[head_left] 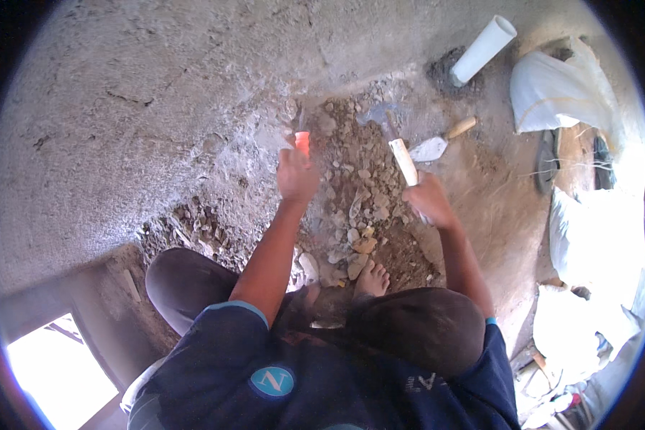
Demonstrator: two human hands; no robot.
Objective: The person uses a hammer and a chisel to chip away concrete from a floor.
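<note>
My left hand [297, 178] is closed around a chisel [302, 140] with an orange grip. Its thin dark shaft points at the base of the rough wall [158, 107]. In my right hand [430, 200] is a hammer [403, 162] with a pale handle, my fingers wrapped near the handle's lower end. The hammer's metal head is smeared by motion and hangs over the rubble, to the right of the chisel. Just right of the hammer, a trowel [430, 148] with a wooden handle lies on the ground. Broken stones [365, 245] and loose dirt spread between my arms.
A white pipe [484, 51] sticks up from the ground at the far right. White sacks [562, 89] and a dark sandal [547, 161] are along the right side. My bare foot [372, 279] rests by the stones. A bright opening [63, 373] shows at lower left.
</note>
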